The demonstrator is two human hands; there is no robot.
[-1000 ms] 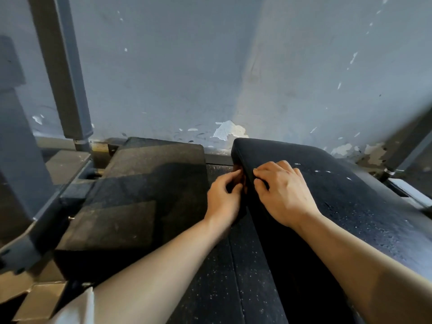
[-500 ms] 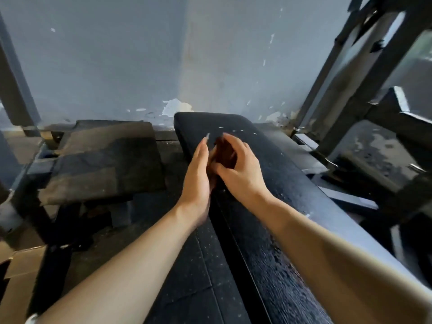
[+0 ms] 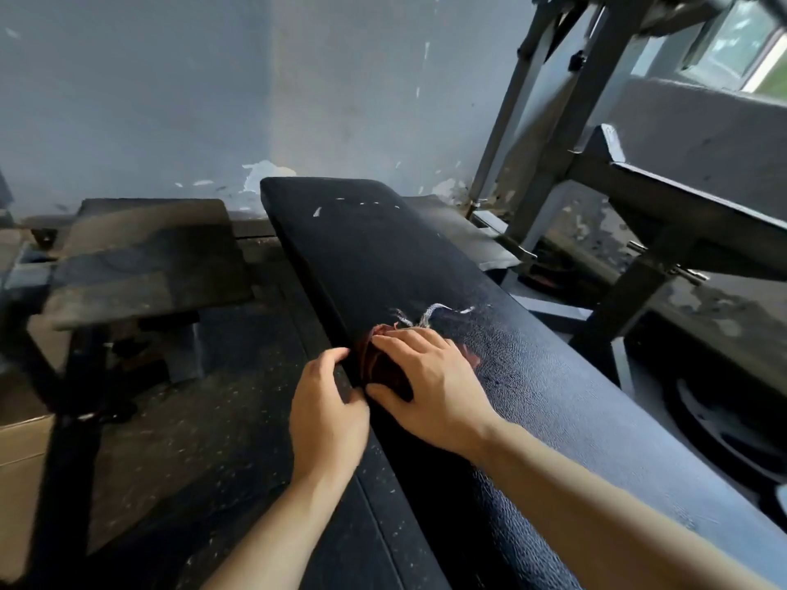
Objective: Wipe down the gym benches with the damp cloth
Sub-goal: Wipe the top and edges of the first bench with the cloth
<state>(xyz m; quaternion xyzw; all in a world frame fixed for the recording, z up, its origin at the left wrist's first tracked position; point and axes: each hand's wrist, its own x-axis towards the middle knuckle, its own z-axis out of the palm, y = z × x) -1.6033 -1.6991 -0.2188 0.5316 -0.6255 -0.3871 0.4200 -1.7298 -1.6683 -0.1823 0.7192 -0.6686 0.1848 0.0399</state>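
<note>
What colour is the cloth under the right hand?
Dark reddish-brown, with pale frayed threads; the cloth shows in the head view under the right hand.

grained glossy bench [image 3: 532, 376], frayed dark-red cloth [image 3: 383, 364]

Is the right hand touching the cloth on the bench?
Touching. The head view shows the right hand lying flat on the dark red cloth, pressing it onto the bench.

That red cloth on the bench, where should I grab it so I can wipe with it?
Probably best from above, palm flat on the bunched middle of the red cloth, as the right hand does now. It lies crumpled at the left edge of the black bench, so the left hand can hold the fold hanging over that edge. Skip the frayed threads.
</note>
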